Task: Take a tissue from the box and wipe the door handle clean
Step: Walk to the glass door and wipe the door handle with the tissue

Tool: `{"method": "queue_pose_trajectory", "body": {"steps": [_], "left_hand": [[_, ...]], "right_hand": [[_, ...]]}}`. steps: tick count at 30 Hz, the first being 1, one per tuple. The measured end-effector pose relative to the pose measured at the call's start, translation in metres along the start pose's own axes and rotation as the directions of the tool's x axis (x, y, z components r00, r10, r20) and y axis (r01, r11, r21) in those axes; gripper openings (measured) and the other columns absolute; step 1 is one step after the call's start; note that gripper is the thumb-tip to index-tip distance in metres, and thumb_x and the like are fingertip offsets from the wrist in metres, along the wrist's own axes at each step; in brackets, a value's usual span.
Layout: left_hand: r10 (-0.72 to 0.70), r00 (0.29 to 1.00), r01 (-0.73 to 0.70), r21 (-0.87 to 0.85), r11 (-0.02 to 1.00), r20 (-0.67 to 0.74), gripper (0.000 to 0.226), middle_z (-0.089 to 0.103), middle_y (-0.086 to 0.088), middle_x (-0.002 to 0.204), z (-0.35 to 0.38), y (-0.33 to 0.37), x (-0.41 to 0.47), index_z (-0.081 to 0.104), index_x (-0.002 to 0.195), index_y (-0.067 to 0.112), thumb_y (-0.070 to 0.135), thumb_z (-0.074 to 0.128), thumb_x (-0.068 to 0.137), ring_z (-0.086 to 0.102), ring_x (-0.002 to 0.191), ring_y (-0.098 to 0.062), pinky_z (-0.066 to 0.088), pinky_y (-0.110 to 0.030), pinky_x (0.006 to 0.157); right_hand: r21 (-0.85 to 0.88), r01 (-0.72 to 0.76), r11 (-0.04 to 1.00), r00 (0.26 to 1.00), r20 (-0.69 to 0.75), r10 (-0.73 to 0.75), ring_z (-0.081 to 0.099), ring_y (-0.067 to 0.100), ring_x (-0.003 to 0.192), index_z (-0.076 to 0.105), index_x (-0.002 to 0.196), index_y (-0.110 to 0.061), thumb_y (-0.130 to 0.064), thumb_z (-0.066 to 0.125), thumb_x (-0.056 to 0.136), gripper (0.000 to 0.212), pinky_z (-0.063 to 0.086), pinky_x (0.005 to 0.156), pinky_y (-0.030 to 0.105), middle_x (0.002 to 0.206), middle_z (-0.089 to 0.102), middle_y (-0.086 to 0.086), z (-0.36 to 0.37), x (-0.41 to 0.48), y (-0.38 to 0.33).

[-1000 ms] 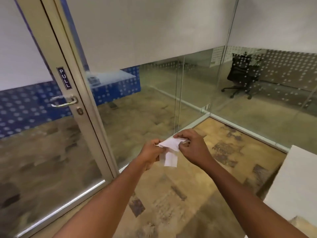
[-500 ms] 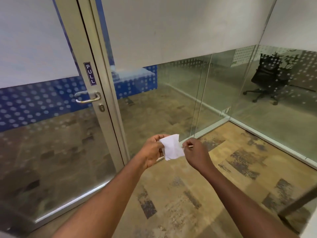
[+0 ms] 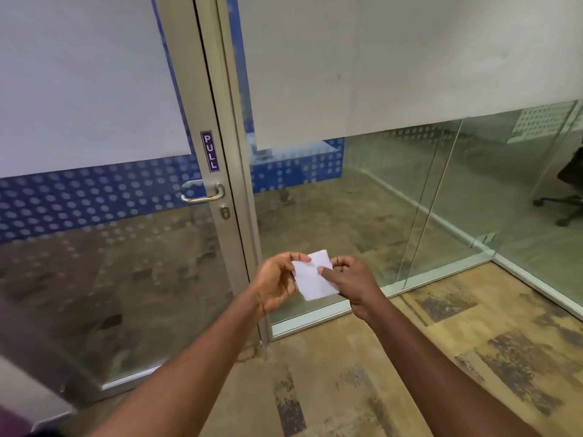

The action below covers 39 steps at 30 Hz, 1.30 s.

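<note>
A white tissue [image 3: 315, 276], folded into a small flat square, is held between both hands in front of me. My left hand [image 3: 277, 281] pinches its left edge and my right hand [image 3: 352, 284] presses its right side with thumb on top. The metal lever door handle [image 3: 203, 192] sits on the glass door's frame up and to the left of the hands, below a "PULL" sticker [image 3: 209, 151] and above a keyhole [image 3: 225, 212]. The hands are well apart from the handle. No tissue box is in view.
The glass door [image 3: 94, 247] fills the left half, with a fixed glass partition [image 3: 362, 200] to its right running to a corner at the far right. An office chair [image 3: 564, 197] stands behind the glass. Patterned carpet floor [image 3: 394, 373] lies below.
My view has swung left and closer to the door, so the handle now sits nearer the centre. The tissue went from a loose crumpled shape to a flat folded square between both hands.
</note>
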<state>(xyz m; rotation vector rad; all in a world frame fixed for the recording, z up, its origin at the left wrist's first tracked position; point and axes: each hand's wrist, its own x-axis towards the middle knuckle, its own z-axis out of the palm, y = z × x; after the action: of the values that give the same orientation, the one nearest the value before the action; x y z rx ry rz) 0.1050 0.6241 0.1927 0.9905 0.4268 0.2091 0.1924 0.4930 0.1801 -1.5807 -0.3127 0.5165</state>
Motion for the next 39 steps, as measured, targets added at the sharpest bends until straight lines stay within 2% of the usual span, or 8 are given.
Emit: {"method": "queue_pose_trajectory", "body": {"steps": [4, 7, 9, 15, 22, 29, 34, 39], "left_hand": [[-0.027, 1.0, 0.025, -0.121, 0.992, -0.008, 0.036, 0.063, -0.028, 0.103, -0.016, 0.014, 0.004, 0.062, 0.094, -0.009, 0.011, 0.034, 0.085, 0.058, 0.092, -0.038, 0.057, -0.035, 0.07], [0.113, 0.986, -0.091, 0.169, 0.981, -0.124, 0.008, 0.066, -0.016, 0.088, -0.034, 0.019, 0.011, 0.061, 0.092, 0.004, -0.001, 0.057, 0.086, 0.066, 0.071, -0.022, 0.058, -0.028, 0.057], [0.207, 0.962, -0.151, 0.286, 0.946, -0.178, 0.026, 0.067, -0.015, 0.085, -0.049, 0.024, 0.018, 0.059, 0.096, 0.008, -0.013, 0.061, 0.08, 0.067, 0.07, -0.02, 0.058, -0.029, 0.059], [0.303, 0.911, -0.141, 0.48, 0.866, -0.281, 0.039, 0.057, -0.012, 0.07, -0.1, 0.053, 0.038, 0.059, 0.109, 0.0, -0.018, 0.064, 0.074, 0.061, 0.071, -0.024, 0.06, -0.036, 0.063], [0.329, 0.891, -0.133, 0.511, 0.849, -0.314, 0.019, 0.059, -0.011, 0.063, -0.16, 0.106, 0.065, 0.06, 0.088, -0.007, -0.016, 0.067, 0.073, 0.063, 0.053, -0.016, 0.059, -0.028, 0.049], [0.365, 0.874, -0.147, 0.541, 0.828, -0.321, 0.014, 0.062, -0.012, 0.068, -0.227, 0.154, 0.092, 0.062, 0.075, 0.002, -0.011, 0.063, 0.079, 0.06, 0.057, -0.022, 0.055, -0.024, 0.044], [0.333, 0.873, -0.074, 0.578, 0.813, -0.356, 0.005, 0.06, -0.018, 0.087, -0.256, 0.168, 0.113, 0.053, 0.085, 0.004, 0.003, 0.056, 0.089, 0.06, 0.079, -0.028, 0.056, -0.054, 0.071], [0.223, 0.916, -0.075, 0.405, 0.911, -0.332, 0.007, 0.06, -0.02, 0.092, -0.27, 0.18, 0.125, 0.053, 0.094, 0.002, -0.003, 0.056, 0.089, 0.063, 0.062, -0.023, 0.058, -0.031, 0.046]], "right_hand": [[-0.017, 0.031, 0.999, 0.997, 0.07, -0.03, 0.051, 0.015, 0.064, 0.055, 0.069, -0.013, -0.004, 0.069, 0.082, 0.021, 0.043, 0.053, 0.023, 0.07, 0.056, 0.005, 0.02, 0.025, 0.0], [-0.01, -0.011, 1.0, 0.99, 0.14, 0.012, 0.055, 0.021, 0.071, 0.052, 0.068, -0.015, -0.01, 0.065, 0.086, 0.023, 0.044, 0.066, 0.033, 0.076, 0.058, 0.008, 0.038, 0.042, 0.001], [-0.037, -0.034, 0.999, 0.984, 0.174, 0.04, 0.057, 0.021, 0.073, 0.051, 0.07, -0.017, -0.015, 0.064, 0.087, 0.021, 0.045, 0.064, 0.032, 0.078, 0.06, 0.007, 0.053, 0.055, 0.001], [-0.05, -0.008, 0.999, 0.997, 0.079, 0.012, 0.054, 0.018, 0.062, 0.054, 0.072, -0.016, -0.014, 0.053, 0.093, 0.021, 0.041, 0.047, 0.023, 0.074, 0.06, 0.007, 0.11, 0.092, 0.007], [-0.278, 0.079, 0.957, 0.994, -0.05, -0.097, 0.058, 0.026, 0.079, 0.053, 0.086, -0.008, -0.017, 0.048, 0.095, 0.014, 0.047, 0.07, 0.036, 0.088, 0.063, 0.012, 0.193, 0.131, 0.004], [-0.209, 0.056, 0.976, 0.995, 0.097, -0.036, 0.068, 0.03, 0.086, 0.06, 0.097, -0.005, -0.026, 0.059, 0.091, 0.022, 0.053, 0.07, 0.037, 0.097, 0.07, 0.017, 0.267, 0.163, -0.008], [-0.018, -0.028, 0.999, 0.998, 0.048, 0.029, 0.059, 0.021, 0.073, 0.051, 0.08, -0.016, -0.012, 0.055, 0.093, 0.013, 0.047, 0.058, 0.03, 0.088, 0.062, 0.013, 0.305, 0.175, -0.007], [0.238, -0.175, 0.955, 0.983, 0.097, 0.156, 0.053, 0.014, 0.063, 0.057, 0.09, -0.01, -0.009, 0.047, 0.097, 0.013, 0.035, 0.035, 0.015, 0.09, 0.062, 0.014, 0.32, 0.194, -0.01]]}}
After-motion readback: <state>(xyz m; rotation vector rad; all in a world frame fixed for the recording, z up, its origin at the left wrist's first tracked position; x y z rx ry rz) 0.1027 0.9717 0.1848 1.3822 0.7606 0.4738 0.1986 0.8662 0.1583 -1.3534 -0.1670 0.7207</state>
